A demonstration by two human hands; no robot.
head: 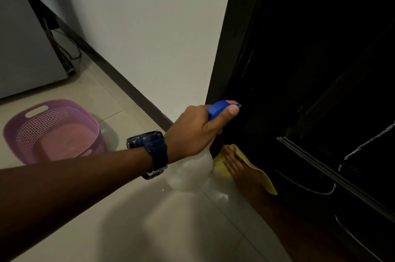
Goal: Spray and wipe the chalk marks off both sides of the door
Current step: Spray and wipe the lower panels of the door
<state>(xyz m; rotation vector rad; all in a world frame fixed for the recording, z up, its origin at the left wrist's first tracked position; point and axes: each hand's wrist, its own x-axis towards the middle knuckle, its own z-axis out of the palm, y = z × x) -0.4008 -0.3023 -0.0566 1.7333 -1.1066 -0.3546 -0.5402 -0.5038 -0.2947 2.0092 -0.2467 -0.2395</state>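
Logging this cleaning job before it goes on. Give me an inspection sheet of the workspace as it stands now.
Surface: dark door with white chalk marks on its lower panels; pale tiled floor below.
Job's things: spray bottle with blue head, nozzle pointing at the door's edge; yellow cloth against the door's lower edge.
Clutter: purple basket on the floor, left of the arm; nothing seen inside it.
Hands: left hand grips the bottle's head, a watch on the wrist; right hand lies flat on the cloth.
Cables: dark cables beside a grey appliance.
Surroundings: white wall with dark skirting.
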